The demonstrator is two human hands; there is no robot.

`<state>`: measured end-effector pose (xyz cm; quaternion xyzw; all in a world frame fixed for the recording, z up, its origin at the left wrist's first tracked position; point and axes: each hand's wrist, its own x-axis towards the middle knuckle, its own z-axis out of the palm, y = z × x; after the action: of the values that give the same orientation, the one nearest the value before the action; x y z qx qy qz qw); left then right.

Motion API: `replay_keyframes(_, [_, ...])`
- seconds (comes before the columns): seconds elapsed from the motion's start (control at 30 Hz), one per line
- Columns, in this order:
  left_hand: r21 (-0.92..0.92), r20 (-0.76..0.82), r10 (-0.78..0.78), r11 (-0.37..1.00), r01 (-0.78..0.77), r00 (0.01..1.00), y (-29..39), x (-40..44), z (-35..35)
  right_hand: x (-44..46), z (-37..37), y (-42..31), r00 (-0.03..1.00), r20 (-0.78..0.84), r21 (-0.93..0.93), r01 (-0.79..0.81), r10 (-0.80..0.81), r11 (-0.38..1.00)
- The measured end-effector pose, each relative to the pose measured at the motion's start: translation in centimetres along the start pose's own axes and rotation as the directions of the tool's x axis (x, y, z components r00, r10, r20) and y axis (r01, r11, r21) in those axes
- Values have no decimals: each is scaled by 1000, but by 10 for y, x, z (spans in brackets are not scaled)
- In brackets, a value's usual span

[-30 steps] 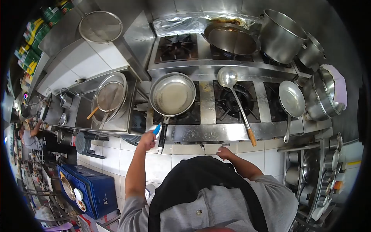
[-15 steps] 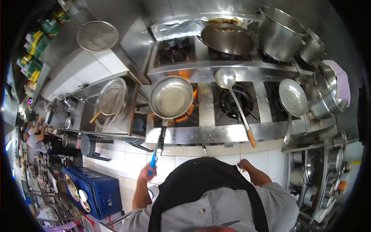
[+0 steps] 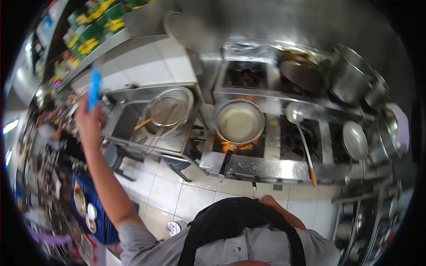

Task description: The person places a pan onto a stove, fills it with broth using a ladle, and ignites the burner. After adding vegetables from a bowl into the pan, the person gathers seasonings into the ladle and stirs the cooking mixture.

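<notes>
My left hand (image 3: 88, 116) is stretched far out to the left, closed on a blue-handled tool (image 3: 94, 88) that points up. Motion blurs the tool, so its kind cannot be made out. My right hand (image 3: 269, 202) is low beside my black apron, its fingers mostly hidden. In front of me a frying pan (image 3: 239, 125) with pale contents sits over a lit burner. Orange flames show around its base, and its black handle points toward me.
Right of the pan lie a ladle (image 3: 303, 137) and a small pan (image 3: 355, 139). Large pots (image 3: 350, 77) stand behind. A strainer over a bowl (image 3: 168, 111) is by the sink (image 3: 128, 122) at left. A blue crate (image 3: 104, 221) and a person (image 3: 51, 131) are farther left.
My left hand has swung from near the frying pan's handle up and far to the left, carrying the blue-handled tool. The view has turned left. The pan stays on the burner.
</notes>
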<state>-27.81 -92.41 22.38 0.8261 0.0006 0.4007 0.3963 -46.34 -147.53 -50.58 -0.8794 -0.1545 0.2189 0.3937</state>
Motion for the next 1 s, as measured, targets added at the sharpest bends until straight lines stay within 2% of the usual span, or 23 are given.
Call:
replay_keyframes(0.03, [250,-44,139,960,-124,989,13,39,3,4,-5,-27,970,-40,-443,198,-239,875])
replay_keyframes(0.07, [345,-40,219,919,-193,975,20,73,17,2,-18,-68,990,-132,-106,-55,41,993])
replay_keyframes(0.17, [458,118,236,849,-263,965,29,154,60,-24,-16,-132,909,-156,279,-335,387,900])
replay_keyframes(0.2, [461,163,222,844,-273,961,29,175,77,-46,-11,-150,872,-275,303,-320,404,898])
replay_keyframes(0.27, [463,200,178,850,-253,964,36,200,105,-94,-9,-167,792,-231,400,-452,565,797])
replay_keyframes(0.33, [448,174,113,876,-181,978,54,202,118,-140,10,-153,586,-204,437,-662,784,609])
replay_keyframes(0.37, [428,161,102,889,-162,982,57,200,117,-164,15,-143,515,-216,392,-733,830,556])
replay_keyframes(0.47, [190,-83,494,860,-473,865,23,203,122,-242,25,-144,174,71,655,-750,982,85])
replay_keyframes(0.5, [284,-186,517,842,-458,835,45,176,126,-267,23,-153,214,26,552,-817,976,165])
replay_keyframes(0.53, [379,-292,536,825,-419,792,69,135,125,-282,17,-155,189,52,486,-863,980,141])
replay_keyframes(0.6, [331,-256,562,816,-475,787,85,85,118,-299,16,-140,168,105,454,-885,980,103])
replay_keyframes(0.63, [295,-219,584,803,-517,782,81,64,111,-301,11,-129,191,113,440,-890,975,123])
replay_keyframes(0.67, [387,-187,680,714,-583,709,58,64,119,-300,1,-114,183,172,491,-868,968,77])
replay_keyframes(0.7, [305,-121,641,751,-586,758,28,52,123,-298,-10,-100,180,232,530,-847,956,31])
replay_keyframes(0.73, [225,-54,596,789,-571,801,28,20,129,-294,-20,-89,207,229,503,-862,951,66])
replay_keyframes(0.77, [241,-61,452,872,-426,890,81,-64,143,-291,-38,-79,258,-81,522,-812,963,262])
replay_keyframes(0.8, [371,72,483,799,-473,873,85,-114,154,-287,-58,-69,295,-380,481,-747,877,460])
replay_keyframes(0.83, [19,110,434,899,-439,894,94,-162,176,-282,-87,-75,307,-523,459,-685,795,567])
replay_keyframes(0.87, [-92,237,357,934,-345,904,105,-219,194,-277,-136,-101,315,-652,416,-612,690,673])
replay_keyframes(0.9, [-172,451,222,972,-161,864,143,-281,207,-273,-179,-118,363,-698,350,-580,618,736])
replay_keyframes(0.93, [-213,648,72,973,90,758,123,-328,224,-266,-214,-126,417,-730,282,-538,541,795])
replay_keyframes(0.97, [-137,777,-21,970,201,630,104,-385,238,-254,-240,-122,494,-708,233,-512,505,827])
replay_keyframes(1.0, [-159,919,-57,852,498,390,90,-440,247,-240,-267,-117,536,-709,173,-497,458,850])
